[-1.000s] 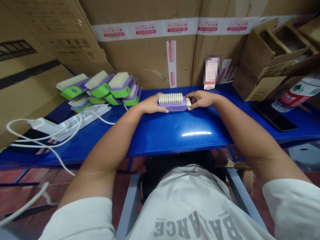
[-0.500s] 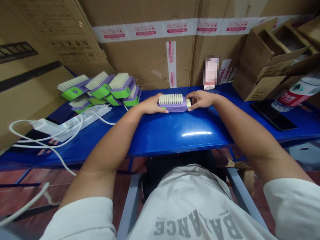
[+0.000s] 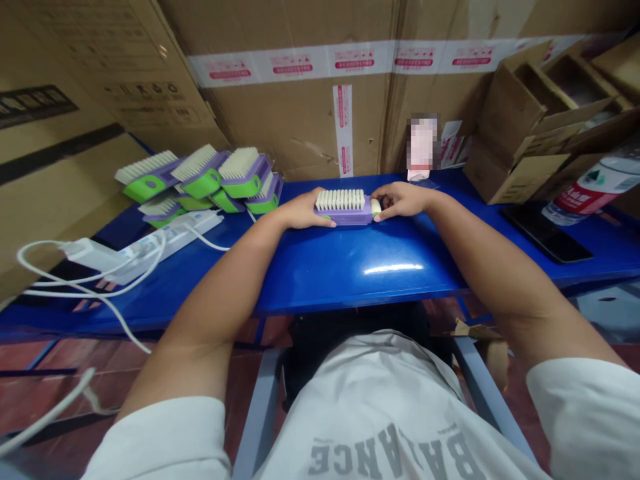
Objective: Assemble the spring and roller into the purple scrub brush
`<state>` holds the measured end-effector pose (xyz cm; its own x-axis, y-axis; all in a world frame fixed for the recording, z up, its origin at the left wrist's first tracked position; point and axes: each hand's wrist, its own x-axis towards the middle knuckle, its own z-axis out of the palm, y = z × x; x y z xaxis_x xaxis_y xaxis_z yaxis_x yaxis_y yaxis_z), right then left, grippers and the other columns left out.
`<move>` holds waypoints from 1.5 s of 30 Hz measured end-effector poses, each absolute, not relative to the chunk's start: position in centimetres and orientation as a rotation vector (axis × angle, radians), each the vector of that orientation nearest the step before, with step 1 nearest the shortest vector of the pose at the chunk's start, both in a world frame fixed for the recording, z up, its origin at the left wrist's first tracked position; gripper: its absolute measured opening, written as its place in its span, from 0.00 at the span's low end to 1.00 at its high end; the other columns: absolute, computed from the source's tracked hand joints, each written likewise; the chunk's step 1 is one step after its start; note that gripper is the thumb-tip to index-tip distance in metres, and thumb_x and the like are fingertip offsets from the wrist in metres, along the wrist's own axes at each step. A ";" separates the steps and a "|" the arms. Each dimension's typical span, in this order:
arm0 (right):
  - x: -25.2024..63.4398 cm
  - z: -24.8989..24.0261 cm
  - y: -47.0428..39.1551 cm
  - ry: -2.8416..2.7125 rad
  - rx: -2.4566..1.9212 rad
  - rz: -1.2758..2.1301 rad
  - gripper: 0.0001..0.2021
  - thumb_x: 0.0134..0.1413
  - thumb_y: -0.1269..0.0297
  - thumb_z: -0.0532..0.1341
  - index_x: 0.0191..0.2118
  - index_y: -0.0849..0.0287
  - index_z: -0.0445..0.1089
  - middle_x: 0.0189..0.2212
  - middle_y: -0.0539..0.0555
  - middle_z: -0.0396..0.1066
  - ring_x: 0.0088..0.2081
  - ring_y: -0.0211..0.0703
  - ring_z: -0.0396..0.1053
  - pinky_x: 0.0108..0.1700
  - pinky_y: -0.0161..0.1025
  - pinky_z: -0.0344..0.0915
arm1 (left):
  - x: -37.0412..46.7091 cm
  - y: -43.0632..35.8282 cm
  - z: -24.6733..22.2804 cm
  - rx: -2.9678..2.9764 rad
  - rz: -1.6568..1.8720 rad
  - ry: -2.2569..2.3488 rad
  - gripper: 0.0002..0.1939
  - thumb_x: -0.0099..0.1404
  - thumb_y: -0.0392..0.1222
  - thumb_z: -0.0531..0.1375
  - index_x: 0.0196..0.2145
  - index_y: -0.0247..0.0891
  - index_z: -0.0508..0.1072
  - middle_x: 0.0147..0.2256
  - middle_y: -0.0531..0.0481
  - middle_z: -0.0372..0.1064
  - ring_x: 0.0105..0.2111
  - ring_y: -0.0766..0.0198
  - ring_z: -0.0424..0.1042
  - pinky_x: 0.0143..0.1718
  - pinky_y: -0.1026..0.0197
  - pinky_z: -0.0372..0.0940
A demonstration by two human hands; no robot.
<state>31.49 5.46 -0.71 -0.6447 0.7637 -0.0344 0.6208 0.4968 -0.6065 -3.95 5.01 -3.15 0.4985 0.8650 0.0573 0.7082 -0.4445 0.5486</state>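
Note:
A purple scrub brush (image 3: 345, 212) with rows of cream bristles facing up is held just above or on the blue table (image 3: 340, 267); I cannot tell whether it touches. My left hand (image 3: 306, 211) is closed around its left end, thumb along the near side. At the other end, my right hand (image 3: 397, 200) pinches the tip between thumb and fingers, where a small cream piece with a green edge (image 3: 375, 208) shows. Several more purple and green brushes (image 3: 197, 175) lie piled at the table's left back, bristles upward.
A white power strip (image 3: 160, 243) with looping cables lies at left. Cardboard boxes (image 3: 290, 113) wall the back. On the right are a black phone (image 3: 547, 233), a water bottle (image 3: 593, 187) and open small cartons (image 3: 530, 127). A blurred pink item (image 3: 423, 147) leans at the back.
Both hands keep the same hold on the brush. The whole view has shifted very slightly; nothing else visibly differs.

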 end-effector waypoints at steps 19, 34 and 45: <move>31.1 -0.6 5.2 -2.470 -1.156 0.886 0.31 0.38 0.42 0.84 0.44 0.57 0.82 0.31 0.49 0.78 0.34 0.47 0.74 0.41 0.44 0.68 | -4.1 5.0 -3.1 2.320 0.441 1.272 0.52 0.52 0.62 0.83 0.70 0.45 0.75 0.69 0.40 0.82 0.71 0.35 0.81 0.75 0.39 0.72; 30.6 -0.7 5.0 -2.449 -1.224 0.822 0.35 0.35 0.38 0.84 0.45 0.56 0.80 0.34 0.53 0.81 0.39 0.53 0.78 0.44 0.46 0.71 | -4.2 5.1 -3.2 2.298 0.456 1.291 0.53 0.51 0.63 0.83 0.70 0.43 0.75 0.69 0.39 0.82 0.71 0.35 0.80 0.75 0.39 0.72; 30.7 -0.9 5.0 -2.443 -1.216 0.866 0.38 0.31 0.40 0.88 0.44 0.54 0.77 0.30 0.48 0.79 0.34 0.49 0.77 0.40 0.44 0.71 | -3.8 4.6 -2.6 2.295 0.393 1.338 0.53 0.51 0.64 0.82 0.70 0.44 0.73 0.69 0.39 0.81 0.71 0.35 0.80 0.75 0.39 0.72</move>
